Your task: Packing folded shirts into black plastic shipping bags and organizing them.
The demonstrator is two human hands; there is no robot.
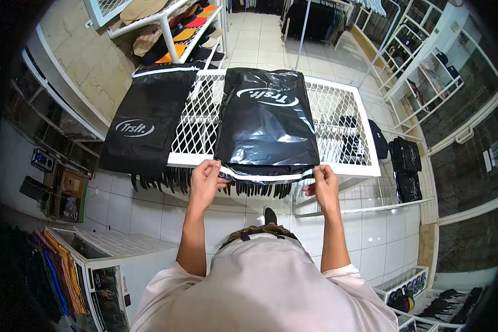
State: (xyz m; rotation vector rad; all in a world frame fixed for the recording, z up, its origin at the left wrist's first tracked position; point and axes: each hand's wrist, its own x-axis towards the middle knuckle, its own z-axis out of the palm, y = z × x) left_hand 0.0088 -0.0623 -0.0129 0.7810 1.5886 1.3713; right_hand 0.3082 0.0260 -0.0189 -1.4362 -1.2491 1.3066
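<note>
A glossy black plastic bag [265,128] with a printed white logo lies flat on a white metal mesh table [344,124]. Its near edge carries a white strip and stands slightly parted, hanging at the table's front edge. My left hand [205,180] pinches the left corner of that edge between thumb and fingers. At the opposite corner, my right hand [324,186] grips the bag the same way. What is inside the bag is hidden. To the left, a matte black bag [149,120] with a similar logo rests on the table, its near end past the front edge.
Black clothes hangers [257,189] hang beneath the table's front edge. A rack of caps [186,33] stands behind at the left. Black packs [406,166] sit on a low shelf at the right. Near my left side is a white cabinet [149,274] beside hanging coloured clothes [60,269].
</note>
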